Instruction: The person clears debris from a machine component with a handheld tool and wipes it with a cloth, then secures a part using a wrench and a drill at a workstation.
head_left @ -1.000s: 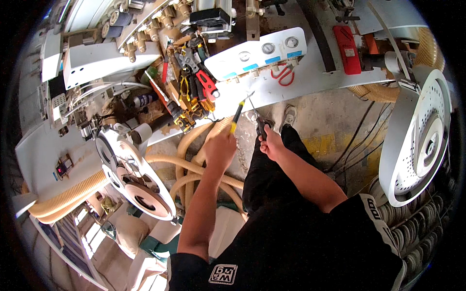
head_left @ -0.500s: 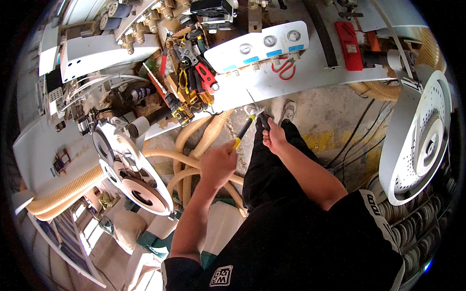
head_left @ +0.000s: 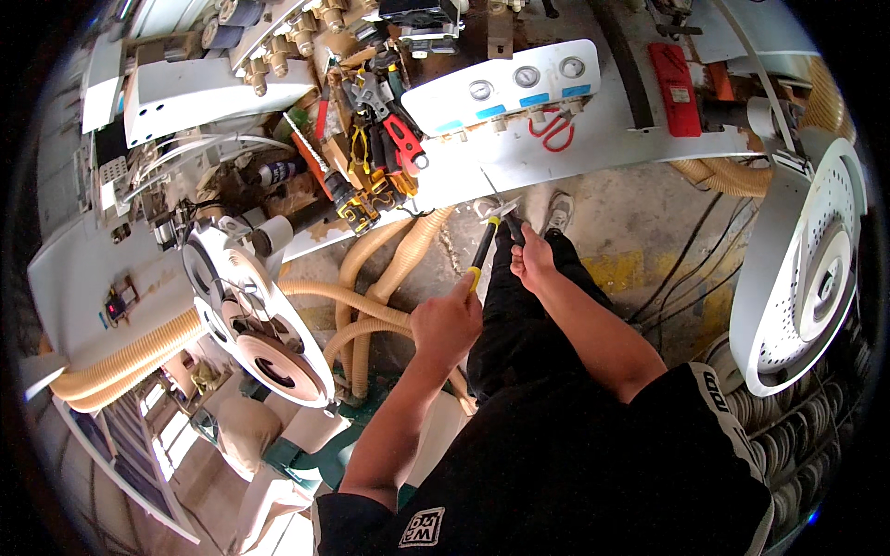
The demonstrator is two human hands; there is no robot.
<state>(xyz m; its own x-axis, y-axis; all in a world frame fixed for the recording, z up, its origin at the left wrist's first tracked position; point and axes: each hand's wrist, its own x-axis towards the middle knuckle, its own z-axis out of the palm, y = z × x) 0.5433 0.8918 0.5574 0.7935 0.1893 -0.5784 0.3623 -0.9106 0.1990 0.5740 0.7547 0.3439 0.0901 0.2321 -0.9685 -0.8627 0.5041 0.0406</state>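
A: What is the person's left hand (head_left: 447, 322) doing?

B: It is closed in a fist around the near end of a yellow-and-black-handled tool (head_left: 483, 248). The tool slants to the far right and ends in a bright metal head.

A: And the right hand (head_left: 533, 259)?

B: Its fingers are curled around a dark-handled tool (head_left: 515, 230), whose thin metal shaft points to the far left. The two tools cross or meet just beyond the right hand; whether the metal parts touch, the view cannot tell.

A: Where does that leave them against the white bench (head_left: 464, 188)?

B: On its near side, in front of the person's legs, with the floor and a shoe (head_left: 558, 211) showing below.

A: What lies on the bench close by?

B: To the left, a yellow-and-black power drill (head_left: 352, 208) with a long spiral bit, near a red-handled tool (head_left: 405, 144) in a pile. Straight ahead stands a white panel (head_left: 501, 88) with three round gauges, and red-handled scissors (head_left: 559, 139) rest at its near edge, toward the right. Farther right lies a red case (head_left: 675, 90).
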